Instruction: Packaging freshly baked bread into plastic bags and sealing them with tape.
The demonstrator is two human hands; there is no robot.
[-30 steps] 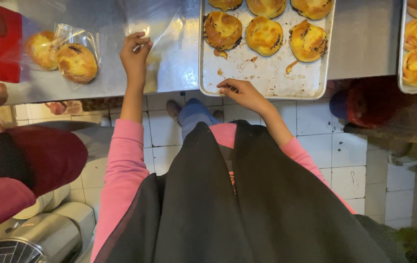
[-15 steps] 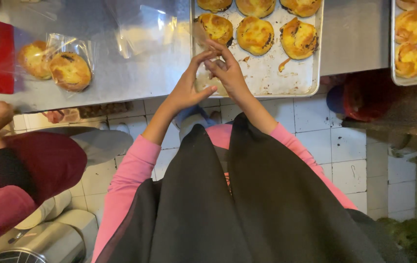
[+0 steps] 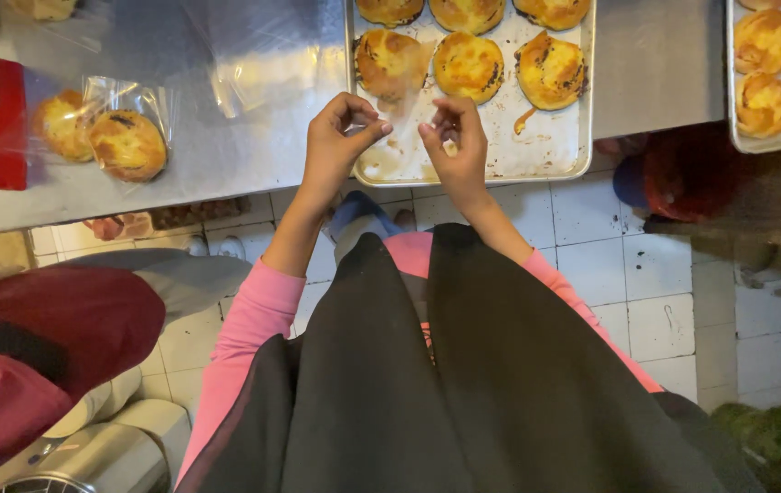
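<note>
Over the near edge of the silver baking tray, I hold a thin clear plastic bag between both hands. I judge the slippery film could slide from my pinch, or drag across the golden round buns beneath. My left hand and right hand are raised, wrists bent, fingertips closed on the bag's edges.

Bare steel counter between bagged buns and baking tray: passage open.
</note>
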